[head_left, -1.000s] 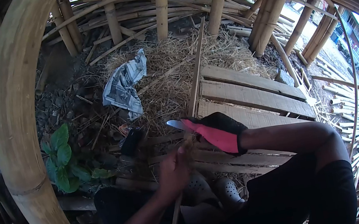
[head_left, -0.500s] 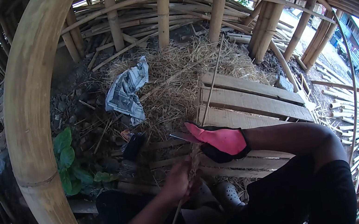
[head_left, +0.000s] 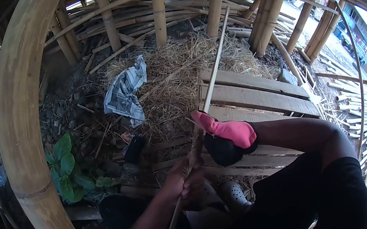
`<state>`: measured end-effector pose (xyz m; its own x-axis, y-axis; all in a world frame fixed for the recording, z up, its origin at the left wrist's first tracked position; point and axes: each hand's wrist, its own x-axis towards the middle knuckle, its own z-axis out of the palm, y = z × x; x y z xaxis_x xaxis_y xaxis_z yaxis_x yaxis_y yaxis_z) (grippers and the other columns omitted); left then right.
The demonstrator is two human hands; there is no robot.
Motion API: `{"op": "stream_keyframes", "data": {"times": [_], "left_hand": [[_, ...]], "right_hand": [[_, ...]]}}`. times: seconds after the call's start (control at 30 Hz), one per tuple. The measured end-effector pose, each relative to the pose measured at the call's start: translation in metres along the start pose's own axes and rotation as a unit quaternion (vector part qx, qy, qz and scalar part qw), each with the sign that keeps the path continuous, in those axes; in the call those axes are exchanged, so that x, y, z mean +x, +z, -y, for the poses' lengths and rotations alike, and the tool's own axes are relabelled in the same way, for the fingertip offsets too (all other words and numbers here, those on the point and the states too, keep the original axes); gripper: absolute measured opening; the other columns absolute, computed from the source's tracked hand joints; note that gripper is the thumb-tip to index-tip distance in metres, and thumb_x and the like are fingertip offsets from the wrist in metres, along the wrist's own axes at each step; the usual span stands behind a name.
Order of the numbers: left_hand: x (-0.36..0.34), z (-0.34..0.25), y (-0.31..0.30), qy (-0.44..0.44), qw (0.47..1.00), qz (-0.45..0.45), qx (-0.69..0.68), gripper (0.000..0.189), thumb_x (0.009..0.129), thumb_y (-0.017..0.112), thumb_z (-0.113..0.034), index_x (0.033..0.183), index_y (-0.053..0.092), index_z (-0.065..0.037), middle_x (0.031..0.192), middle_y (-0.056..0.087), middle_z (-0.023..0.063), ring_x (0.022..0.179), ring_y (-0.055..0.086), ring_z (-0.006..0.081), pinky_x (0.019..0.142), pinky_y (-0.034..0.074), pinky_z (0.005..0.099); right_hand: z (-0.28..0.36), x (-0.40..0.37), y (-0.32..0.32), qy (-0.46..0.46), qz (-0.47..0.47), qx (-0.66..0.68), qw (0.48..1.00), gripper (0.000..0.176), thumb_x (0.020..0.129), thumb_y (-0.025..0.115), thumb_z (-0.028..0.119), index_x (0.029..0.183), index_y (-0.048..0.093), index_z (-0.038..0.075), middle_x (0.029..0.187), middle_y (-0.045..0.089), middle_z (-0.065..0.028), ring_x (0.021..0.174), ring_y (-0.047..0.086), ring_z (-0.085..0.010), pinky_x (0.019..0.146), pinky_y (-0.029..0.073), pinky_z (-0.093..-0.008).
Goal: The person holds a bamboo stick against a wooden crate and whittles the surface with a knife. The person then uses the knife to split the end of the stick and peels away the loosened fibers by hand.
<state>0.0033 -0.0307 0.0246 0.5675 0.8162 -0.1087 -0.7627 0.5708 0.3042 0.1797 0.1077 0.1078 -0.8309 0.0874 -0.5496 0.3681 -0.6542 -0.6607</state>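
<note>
Strip of pale, narrow wood, head view: slanting up past slatted wooden pallet, pinched in curled bare left hand. Pink-and-black gloved right hand alongside; grip hidden, cannot tell. Step, apparently: steadying. Next move calls for firm left hold.

The one view looks out from the person's head, facing forward and steeply down, with the slatted boards right of centre. The left hand and gloved right hand lie close below it, by the boards' near left edge. A thick bamboo pole, left of the boards, looms nearest the lens. Very wide, the view reaches upright posts beyond the boards, and its corners fall dark.
</note>
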Motion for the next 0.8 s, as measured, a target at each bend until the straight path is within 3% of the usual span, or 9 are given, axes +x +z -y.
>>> {"op": "stream_keyframes", "data": {"times": [0.07, 0.13, 0.2, 0.27, 0.33, 0.4, 0.5, 0.67, 0.8], "left_hand": [[0.001, -0.006, 0.002, 0.026, 0.999, -0.037, 0.018, 0.026, 0.104, 0.031, -0.029, 0.094, 0.047, -0.012, 0.049, 0.034, -0.0026, 0.031, 0.03, 0.0079, 0.031, 0.025, 0.0228], [0.002, -0.008, 0.007, 0.033, 0.997, -0.053, 0.037, 0.024, 0.104, 0.032, -0.028, 0.092, 0.046, -0.012, 0.049, 0.033, -0.0034, 0.031, 0.029, 0.0069, 0.031, 0.024, 0.0218], [0.002, -0.009, 0.01, 0.041, 0.995, -0.073, 0.052, 0.022, 0.104, 0.034, -0.027, 0.091, 0.046, -0.013, 0.049, 0.033, -0.0041, 0.031, 0.028, 0.006, 0.031, 0.023, 0.0209], [0.003, -0.01, 0.012, 0.039, 0.991, -0.091, 0.092, 0.022, 0.104, 0.034, -0.027, 0.089, 0.044, -0.014, 0.049, 0.031, -0.005, 0.032, 0.026, 0.0047, 0.031, 0.021, 0.0196], [0.005, -0.009, 0.012, 0.035, 0.991, -0.088, 0.094, 0.023, 0.104, 0.034, -0.027, 0.089, 0.044, -0.014, 0.049, 0.031, -0.0051, 0.031, 0.026, 0.0046, 0.031, 0.021, 0.0198], [0.005, -0.008, 0.011, 0.027, 0.991, -0.089, 0.099, 0.023, 0.104, 0.034, -0.027, 0.089, 0.044, -0.014, 0.049, 0.031, -0.0053, 0.031, 0.026, 0.0046, 0.03, 0.021, 0.02], [0.006, -0.007, 0.01, 0.027, 0.992, -0.089, 0.088, 0.022, 0.104, 0.035, -0.027, 0.089, 0.045, -0.014, 0.049, 0.03, -0.0052, 0.031, 0.025, 0.0048, 0.03, 0.021, 0.0202], [0.009, -0.004, 0.005, 0.022, 0.986, -0.089, 0.137, 0.032, 0.103, 0.039, -0.042, 0.09, 0.046, -0.014, 0.049, 0.032, -0.0056, 0.032, 0.027, 0.0043, 0.032, 0.023, 0.0203], [0.01, 0.001, 0.002, 0.001, 0.984, -0.098, 0.147, 0.033, 0.103, 0.038, -0.042, 0.089, 0.046, -0.013, 0.049, 0.032, -0.0057, 0.032, 0.028, 0.0051, 0.033, 0.026, 0.0208]], "right_hand": [[0.018, -0.009, -0.001, -0.012, 0.009, -0.061, 0.998, 0.066, 0.088, 0.041, 0.077, 0.069, 0.053, 0.015, 0.058, 0.043, 0.0027, 0.049, 0.041, -0.0087, 0.048, 0.034, -0.0244], [0.033, -0.016, 0.017, -0.069, -0.187, -0.283, 0.938, 0.075, 0.092, 0.03, 0.075, 0.063, 0.052, 0.009, 0.052, 0.041, 0.002, 0.04, 0.034, -0.0105, 0.042, 0.03, -0.0255], [0.053, -0.04, 0.045, -0.154, -0.291, -0.422, 0.845, 0.063, 0.095, 0.041, 0.064, 0.083, 0.061, 0.006, 0.059, 0.05, 0.0, 0.053, 0.054, -0.0133, 0.052, 0.044, -0.0286], [0.064, -0.046, 0.02, -0.292, -0.214, -0.656, 0.662, 0.053, 0.098, 0.044, 0.056, 0.084, 0.064, 0.008, 0.064, 0.06, -0.0059, 0.061, 0.062, -0.0182, 0.057, 0.049, -0.0333], [0.075, -0.042, 0.035, -0.151, -0.378, -0.835, 0.37, 0.041, 0.1, 0.044, 0.046, 0.095, 0.066, 0.011, 0.079, 0.067, -0.0094, 0.066, 0.065, -0.026, 0.063, 0.053, -0.0374], [0.08, -0.046, 0.039, -0.061, -0.447, -0.784, 0.425, 0.036, 0.1, 0.044, 0.043, 0.109, 0.065, 0.014, 0.091, 0.068, -0.0103, 0.072, 0.066, -0.0309, 0.067, 0.054, -0.0404], [0.072, -0.035, 0.002, -0.153, -0.461, -0.733, 0.476, 0.05, 0.094, 0.048, 0.057, 0.099, 0.069, 0.013, 0.086, 0.068, -0.0113, 0.081, 0.068, -0.0305, 0.076, 0.053, -0.04], [0.056, -0.028, -0.038, -0.345, -0.408, -0.738, 0.413, 0.037, 0.092, 0.058, 0.045, 0.108, 0.066, 0.012, 0.089, 0.069, -0.0091, 0.079, 0.068, -0.0285, 0.07, 0.054, -0.0379], [0.059, -0.032, -0.054, -0.224, -0.354, -0.838, 0.35, 0.033, 0.09, 0.062, 0.043, 0.11, 0.067, 0.017, 0.08, 0.068, -0.0054, 0.066, 0.064, -0.0265, 0.063, 0.052, -0.0398]]}}
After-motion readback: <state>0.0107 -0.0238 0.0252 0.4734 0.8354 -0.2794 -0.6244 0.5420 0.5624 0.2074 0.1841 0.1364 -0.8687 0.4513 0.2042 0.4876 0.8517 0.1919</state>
